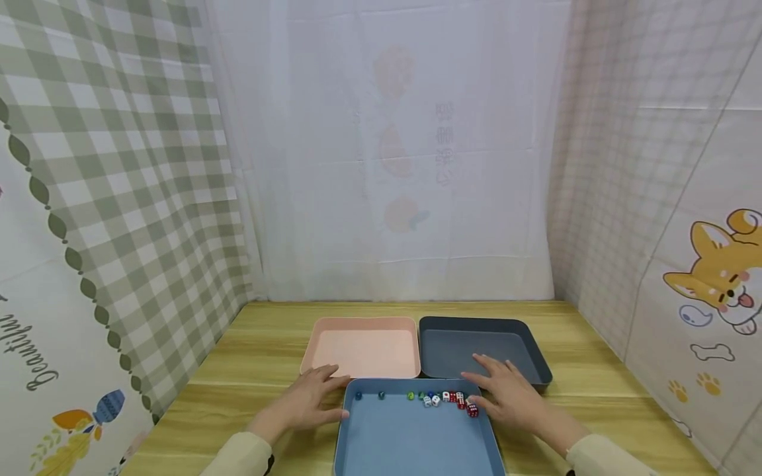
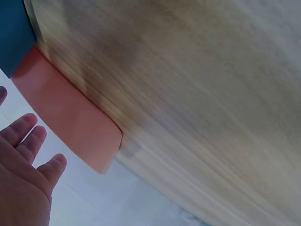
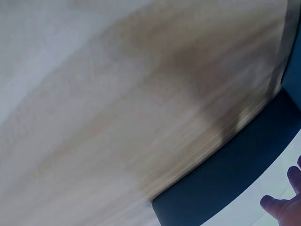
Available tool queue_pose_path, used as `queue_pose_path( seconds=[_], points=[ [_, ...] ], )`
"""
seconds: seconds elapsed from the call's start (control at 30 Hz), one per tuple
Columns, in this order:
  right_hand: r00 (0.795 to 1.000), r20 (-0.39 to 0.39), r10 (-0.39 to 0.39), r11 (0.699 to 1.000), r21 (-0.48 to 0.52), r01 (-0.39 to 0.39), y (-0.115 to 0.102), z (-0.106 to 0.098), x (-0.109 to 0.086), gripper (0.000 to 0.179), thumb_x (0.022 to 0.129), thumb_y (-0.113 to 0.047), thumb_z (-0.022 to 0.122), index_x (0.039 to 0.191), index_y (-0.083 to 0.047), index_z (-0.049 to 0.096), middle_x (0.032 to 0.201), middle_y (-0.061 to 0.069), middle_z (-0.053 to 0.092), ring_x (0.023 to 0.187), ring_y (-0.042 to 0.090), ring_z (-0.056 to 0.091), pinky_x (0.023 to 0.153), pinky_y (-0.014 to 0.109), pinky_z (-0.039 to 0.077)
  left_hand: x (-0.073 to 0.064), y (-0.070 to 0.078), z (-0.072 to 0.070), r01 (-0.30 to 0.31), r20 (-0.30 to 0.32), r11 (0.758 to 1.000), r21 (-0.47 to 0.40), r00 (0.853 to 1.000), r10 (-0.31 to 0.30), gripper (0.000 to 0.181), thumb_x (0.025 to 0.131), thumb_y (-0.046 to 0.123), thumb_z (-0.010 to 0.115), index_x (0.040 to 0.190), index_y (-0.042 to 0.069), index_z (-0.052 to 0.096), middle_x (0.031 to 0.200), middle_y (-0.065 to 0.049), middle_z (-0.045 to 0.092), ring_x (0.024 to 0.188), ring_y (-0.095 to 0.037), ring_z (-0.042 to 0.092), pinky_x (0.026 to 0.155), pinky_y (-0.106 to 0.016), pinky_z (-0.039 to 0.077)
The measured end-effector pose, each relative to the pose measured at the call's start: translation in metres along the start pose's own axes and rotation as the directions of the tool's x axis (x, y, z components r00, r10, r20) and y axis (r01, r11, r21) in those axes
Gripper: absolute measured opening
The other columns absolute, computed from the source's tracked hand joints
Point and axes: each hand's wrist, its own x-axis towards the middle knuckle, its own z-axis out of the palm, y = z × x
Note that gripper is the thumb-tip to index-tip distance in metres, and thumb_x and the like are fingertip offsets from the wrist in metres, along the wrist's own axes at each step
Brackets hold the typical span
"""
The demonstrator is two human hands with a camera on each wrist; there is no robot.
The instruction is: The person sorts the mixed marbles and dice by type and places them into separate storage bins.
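Note:
A blue tray [image 1: 417, 439] lies at the front, with several small dice along its far side: dark teal dice [image 1: 381, 395] at left, green dice [image 1: 411, 396] and white dice [image 1: 436, 400] mid-row, red dice [image 1: 472, 410] at right. My left hand [image 1: 309, 400] is by the tray's left far corner, fingers spread, nothing in it. Over the right far corner, close to the red dice, hovers my right hand [image 1: 508, 396], its fingers extended and apart. Whether its thumb touches a die I cannot tell. Both wrist views show spread fingers near tray walls.
Behind the blue tray, a pink tray [image 1: 363, 347] stands at left and a dark navy tray [image 1: 476, 340] at right, side by side. All are on a wood-grain table [image 1: 268, 330]. Cloth curtains [image 1: 381, 198] enclose the back and both sides.

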Motion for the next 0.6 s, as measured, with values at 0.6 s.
queue_pose_path(
  seconds=[0.6],
  points=[
    [1.0,0.008,-0.007,0.999,-0.035,0.007,-0.012,0.003,-0.005,0.029,0.087,-0.04,0.074,0.108,-0.021,0.077,0.146,0.019,0.047,0.137,0.044,0.038,0.103,0.075,0.021,-0.007,0.002,0.004,-0.022,0.002,0.996,0.083,1.0,0.022,0.071,0.092,0.063,0.057,0.144,0.015,0.054,0.145,-0.016,0.046,0.133,-0.036,0.043,0.109,-0.065,0.025]
  ],
)
